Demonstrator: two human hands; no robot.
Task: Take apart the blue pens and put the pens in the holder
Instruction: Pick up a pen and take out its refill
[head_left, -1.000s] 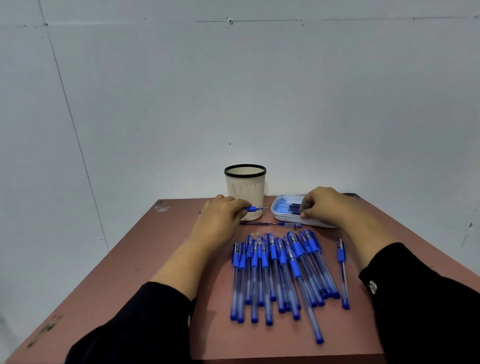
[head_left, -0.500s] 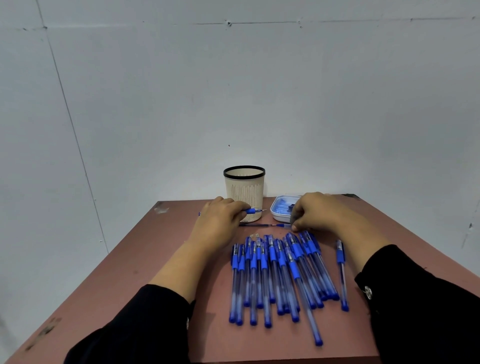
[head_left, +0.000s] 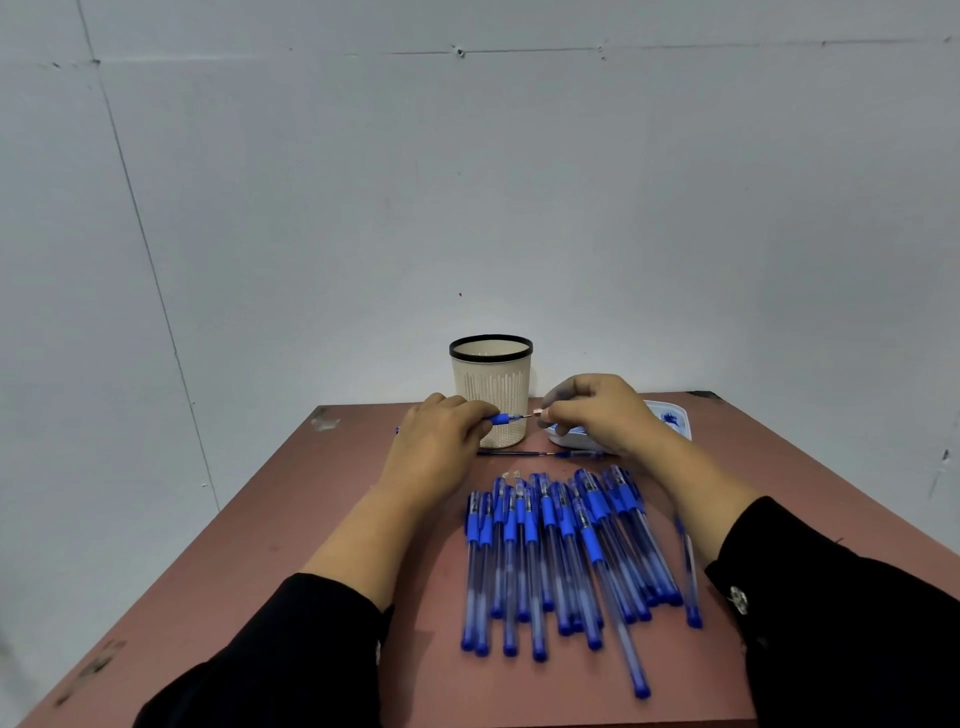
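My left hand (head_left: 441, 447) grips a blue pen (head_left: 503, 418) level in front of the cream holder (head_left: 491, 391), its tip pointing right. My right hand (head_left: 597, 415) pinches the small metal tip (head_left: 538, 413) at that pen's end. Several capped blue pens (head_left: 566, 551) lie side by side on the brown table (head_left: 291, 519), nearer to me. A thin ink refill (head_left: 540, 454) lies across the table between the hands and that pile. The rest of the held pen is hidden under my left hand.
A white tray (head_left: 675, 418) holding small blue parts sits right of the holder, partly behind my right hand. Two tiny clear bits (head_left: 511, 474) lie by the pile's top left. A grey wall stands right behind the table's far edge.
My right hand has left the tray, passed over the refill and moved left and up to the tip of the pen that my left hand holds.
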